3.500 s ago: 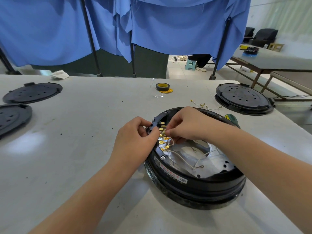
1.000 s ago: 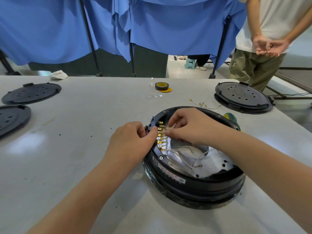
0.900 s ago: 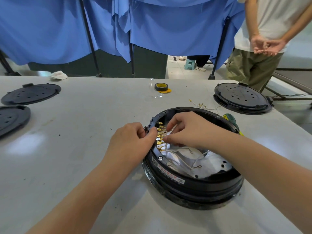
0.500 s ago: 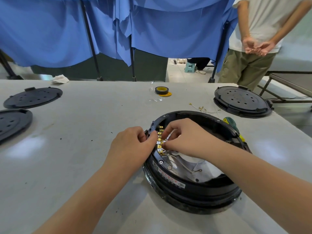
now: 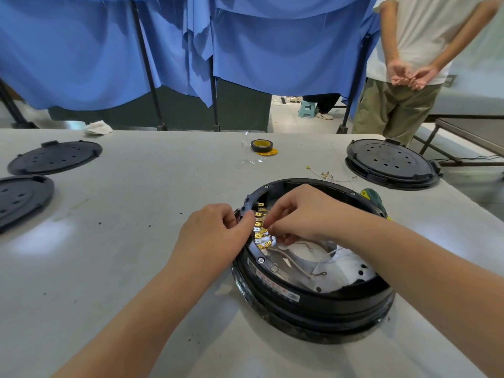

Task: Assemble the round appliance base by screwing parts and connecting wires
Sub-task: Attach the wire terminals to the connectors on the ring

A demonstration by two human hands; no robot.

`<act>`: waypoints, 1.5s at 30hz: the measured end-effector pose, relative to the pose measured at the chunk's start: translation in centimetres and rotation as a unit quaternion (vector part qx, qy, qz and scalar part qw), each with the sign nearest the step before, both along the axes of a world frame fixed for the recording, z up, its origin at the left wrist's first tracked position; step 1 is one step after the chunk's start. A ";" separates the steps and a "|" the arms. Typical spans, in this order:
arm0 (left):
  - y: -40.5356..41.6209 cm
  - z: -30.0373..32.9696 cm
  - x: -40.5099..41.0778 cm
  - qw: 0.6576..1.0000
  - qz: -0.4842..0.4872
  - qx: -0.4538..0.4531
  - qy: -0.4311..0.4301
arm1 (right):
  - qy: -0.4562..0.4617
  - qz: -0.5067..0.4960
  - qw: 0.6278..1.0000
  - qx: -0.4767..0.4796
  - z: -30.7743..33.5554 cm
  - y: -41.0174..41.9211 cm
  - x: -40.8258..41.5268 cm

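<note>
Since the terminals [image 5: 259, 227] sit right between both grips, the left hand [image 5: 215, 236] clamps the round base [image 5: 313, 304] rim steady on the table [image 5: 122, 214] while the right hand [image 5: 302, 216] pinches a connector on.

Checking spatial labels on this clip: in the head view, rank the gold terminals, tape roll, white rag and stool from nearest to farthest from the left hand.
From the left hand:
1. Gold terminals, right beside its fingertips, inside the base.
2. Tape roll, farther back on the table, slightly right.
3. White rag, at the far left table edge.
4. Stool, on the floor beyond the table.
</note>
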State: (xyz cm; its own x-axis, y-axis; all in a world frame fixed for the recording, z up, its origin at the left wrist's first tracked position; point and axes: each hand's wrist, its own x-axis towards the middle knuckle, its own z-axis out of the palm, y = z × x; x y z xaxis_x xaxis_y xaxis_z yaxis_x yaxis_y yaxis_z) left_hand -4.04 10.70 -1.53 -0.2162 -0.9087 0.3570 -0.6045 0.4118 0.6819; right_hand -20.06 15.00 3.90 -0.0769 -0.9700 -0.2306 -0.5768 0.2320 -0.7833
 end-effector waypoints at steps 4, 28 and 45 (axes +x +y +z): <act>0.0 0.1 0.0 1.000 0.002 -0.001 -0.005 | 0.005 0.003 1.000 0.008 0.2 -0.1 -0.1; 0.0 0.4 0.2 0.998 -0.050 0.024 -0.016 | -0.085 -0.044 0.995 0.022 -0.4 0.1 0.4; -0.4 0.4 0.2 0.995 -0.078 0.047 -0.036 | -0.166 -0.097 0.981 0.036 -0.6 0.4 0.9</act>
